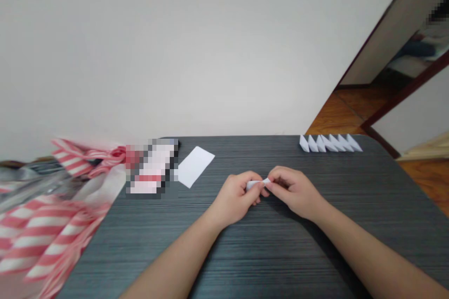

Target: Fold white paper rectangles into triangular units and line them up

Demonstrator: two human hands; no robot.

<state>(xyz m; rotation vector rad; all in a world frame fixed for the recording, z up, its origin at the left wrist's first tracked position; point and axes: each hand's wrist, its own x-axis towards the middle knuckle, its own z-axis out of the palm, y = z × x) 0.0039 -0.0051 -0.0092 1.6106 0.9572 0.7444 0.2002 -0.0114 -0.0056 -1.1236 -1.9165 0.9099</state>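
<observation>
Between my two hands, just above the middle of the table, is a small folded piece of white paper (251, 184). My left hand (239, 196) pinches its left and middle part between thumb and fingers. With thumb and fingertips closed, my right hand (293, 190) grips the narrow right end. Part of the folded paper is hidden by the fingers. A flat white paper sheet (196, 167) lies to the left of my left hand. At the back right stands a row of several folded white paper pieces (329, 143), pointed in shape and set close together.
The dark wood-grain table (224, 261) meets a pale wall (210, 46) at its back edge. A pixelated flat object (152, 166) lies at the table's left edge. Red-and-white striped cloth (45, 229) is heaped beyond that edge. Wooden floor (326, 117) shows at the right.
</observation>
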